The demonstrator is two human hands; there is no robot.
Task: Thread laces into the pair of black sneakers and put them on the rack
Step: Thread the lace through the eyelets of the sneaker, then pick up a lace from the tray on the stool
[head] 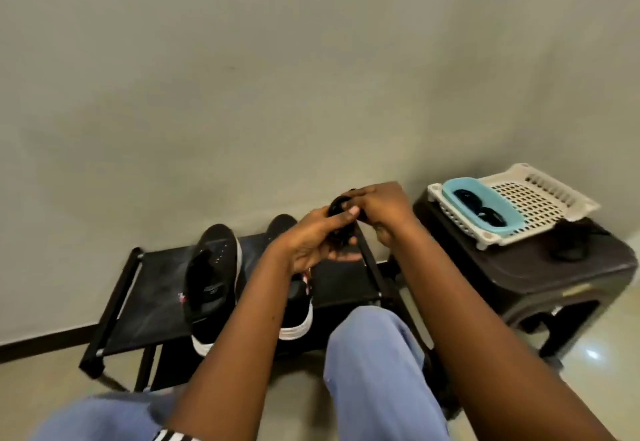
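Two black sneakers [214,267] on the rack [156,288], toes toward the wall, left hand [311,239] and right hand [377,212] both gripping a coiled black lace [341,208]

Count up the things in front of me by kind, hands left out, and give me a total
Black sneakers: 2
Coiled black lace in the left hand and right hand: 1
Rack: 1
Blue tub: 1
White basket: 1
Dark stool: 1
Total: 7
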